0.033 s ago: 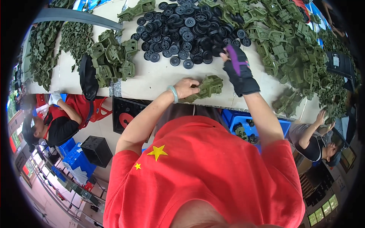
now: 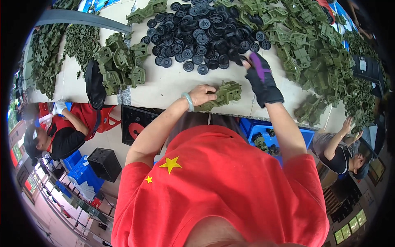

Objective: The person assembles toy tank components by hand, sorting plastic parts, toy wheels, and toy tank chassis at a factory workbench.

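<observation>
My left hand (image 2: 203, 95), with a pale green bangle at the wrist, is closed on a green plastic toy vehicle body (image 2: 227, 94) at the table's near edge. My right hand (image 2: 260, 78) wears a black and purple fingerless glove. Its bare fingertips pinch a dark toy wheel (image 2: 241, 60) beside the near right edge of the wheel pile (image 2: 201, 39). The glove hides part of the fingers.
Green vehicle parts (image 2: 304, 53) are heaped on the right, with another cluster (image 2: 121, 61) on the left. A blue bin (image 2: 305, 138) with parts stands below the table edge. Co-workers (image 2: 66, 127) sit at both sides. A grey bar (image 2: 82, 17) crosses the far left.
My right hand has shifted slightly right and toward me, away from the wheel pile, with the dark wheel at its fingertips. My left hand and the toy body have stayed in place.
</observation>
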{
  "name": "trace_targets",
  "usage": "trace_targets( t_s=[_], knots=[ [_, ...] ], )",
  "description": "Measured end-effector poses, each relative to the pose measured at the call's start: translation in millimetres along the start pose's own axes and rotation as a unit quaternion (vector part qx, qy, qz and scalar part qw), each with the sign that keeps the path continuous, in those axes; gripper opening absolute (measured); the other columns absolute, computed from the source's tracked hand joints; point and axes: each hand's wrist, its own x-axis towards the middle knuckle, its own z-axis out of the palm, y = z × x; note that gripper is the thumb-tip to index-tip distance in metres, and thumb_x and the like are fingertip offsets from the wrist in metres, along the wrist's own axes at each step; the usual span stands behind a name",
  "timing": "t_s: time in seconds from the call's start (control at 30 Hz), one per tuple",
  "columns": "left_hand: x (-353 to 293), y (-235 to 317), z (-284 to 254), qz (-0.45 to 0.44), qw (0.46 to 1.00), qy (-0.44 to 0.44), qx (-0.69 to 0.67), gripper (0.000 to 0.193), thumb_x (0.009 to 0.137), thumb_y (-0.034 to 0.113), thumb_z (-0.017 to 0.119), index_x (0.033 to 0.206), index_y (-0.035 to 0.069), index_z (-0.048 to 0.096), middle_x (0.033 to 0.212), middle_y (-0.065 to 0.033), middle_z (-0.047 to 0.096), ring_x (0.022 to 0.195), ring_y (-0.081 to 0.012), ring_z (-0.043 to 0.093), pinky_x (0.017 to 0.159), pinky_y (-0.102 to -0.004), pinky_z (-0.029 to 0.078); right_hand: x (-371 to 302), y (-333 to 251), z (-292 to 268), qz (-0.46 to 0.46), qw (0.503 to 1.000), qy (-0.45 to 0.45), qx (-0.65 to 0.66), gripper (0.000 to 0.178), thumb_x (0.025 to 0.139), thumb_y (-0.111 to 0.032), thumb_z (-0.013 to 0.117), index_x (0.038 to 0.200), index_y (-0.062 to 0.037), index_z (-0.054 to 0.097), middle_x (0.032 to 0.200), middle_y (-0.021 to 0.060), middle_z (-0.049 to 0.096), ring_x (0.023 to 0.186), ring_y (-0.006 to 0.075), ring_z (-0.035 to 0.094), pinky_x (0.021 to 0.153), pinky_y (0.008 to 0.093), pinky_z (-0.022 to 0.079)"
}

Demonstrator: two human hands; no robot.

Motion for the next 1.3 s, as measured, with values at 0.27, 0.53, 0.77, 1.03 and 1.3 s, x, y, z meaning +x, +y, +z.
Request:
trace_targets(
  t_s=[0.27, 0.53, 0.77, 1.03, 1.3],
  knots=[
    [20, 13, 27, -0.104, 0.967, 0.195, 0.128, 0.045, 0.095, 0.04, 0.071, 0.12, 0.003, 0.075, 0.131, -0.0177, 0.067, 0.126, -0.0346, 0.059, 0.108, -0.0464, 0.048, -70, 43, -17, -0.028, 0.972, -0.049, -0.229, 0.04, 0.084, -0.023, 0.077, 0.118, -0.0032, 0.068, 0.108, 0.0213, 0.071, 0.104, 0.0416, 0.066, 0.092, 0.0505, 0.053],
    [-6, 7, 36, 0.008, 0.976, 0.098, 0.194, 0.077, 0.081, 0.052, 0.079, 0.141, 0.008, 0.06, 0.143, -0.013, 0.056, 0.135, -0.036, 0.051, 0.112, -0.0463, 0.047, -81, 32, -15, -0.007, 0.992, -0.014, -0.128, 0.045, 0.079, -0.018, 0.081, 0.12, -0.0046, 0.068, 0.107, 0.0193, 0.07, 0.102, 0.0398, 0.065, 0.091, 0.0488, 0.053],
    [-7, 24, 48, -0.032, 0.978, 0.094, 0.183, 0.069, 0.082, 0.052, 0.078, 0.132, 0.006, 0.063, 0.134, -0.0123, 0.058, 0.13, -0.0372, 0.052, 0.109, -0.0473, 0.049, -89, -19, -10, -0.144, 0.965, -0.112, -0.186, 0.05, 0.08, -0.018, 0.079, 0.127, -0.0059, 0.067, 0.109, 0.0161, 0.07, 0.104, 0.0367, 0.064, 0.09, 0.0475, 0.052],
    [-5, 24, 49, -0.048, 0.977, 0.087, 0.189, 0.07, 0.082, 0.052, 0.079, 0.133, 0.006, 0.063, 0.134, -0.0117, 0.058, 0.131, -0.0364, 0.052, 0.107, -0.0488, 0.05, -97, -19, -6, -0.116, 0.971, -0.09, -0.188, 0.05, 0.081, -0.017, 0.08, 0.127, -0.0054, 0.067, 0.105, 0.0152, 0.07, 0.101, 0.0367, 0.064, 0.087, 0.0481, 0.051],
    [-4, 26, 47, -0.055, 0.979, 0.075, 0.183, 0.07, 0.082, 0.052, 0.079, 0.133, 0.006, 0.063, 0.134, -0.0112, 0.058, 0.131, -0.0356, 0.052, 0.108, -0.0489, 0.05, -91, -23, -7, -0.127, 0.962, -0.088, -0.224, 0.051, 0.081, -0.017, 0.08, 0.129, -0.005, 0.066, 0.106, 0.0146, 0.071, 0.099, 0.0363, 0.064, 0.086, 0.0478, 0.05]
  ],
)
